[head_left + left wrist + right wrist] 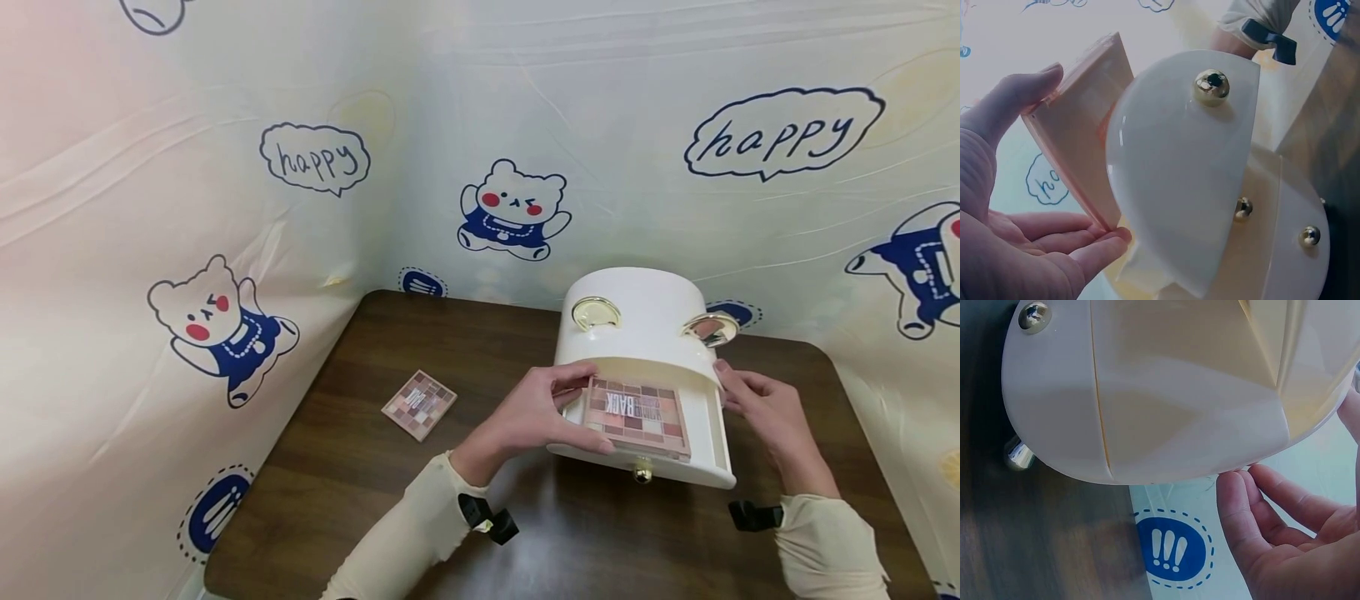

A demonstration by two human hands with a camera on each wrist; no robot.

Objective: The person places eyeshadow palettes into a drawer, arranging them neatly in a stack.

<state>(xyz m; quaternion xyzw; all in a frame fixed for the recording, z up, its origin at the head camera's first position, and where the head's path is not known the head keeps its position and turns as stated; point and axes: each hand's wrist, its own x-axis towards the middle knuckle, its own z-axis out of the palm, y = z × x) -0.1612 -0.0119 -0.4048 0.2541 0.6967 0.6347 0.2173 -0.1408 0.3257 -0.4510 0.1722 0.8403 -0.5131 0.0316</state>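
My left hand (536, 417) grips a large eyeshadow palette (637, 412) by its left end, thumb on the near side and fingers on the far side. The palette overlaps the pulled-out upper drawer (705, 425) of a white rounded storage box (637, 312). In the left wrist view, the palette (1079, 119) is tilted, pinched between thumb and fingertips, and partly hidden by the drawer front (1179, 169). On the box's right side, my right hand (765, 408) rests its fingertips. The right wrist view shows those fingers (1235, 500) against the box's curved side (1197, 437).
A smaller eyeshadow palette (420, 405) lies to the left on the dark wooden table (315, 500). Two gold-rimmed round pieces (596, 313) stick up from the box. A gold knob (642, 473) is on the drawer front. Printed cloth (420, 100) hangs behind and left.
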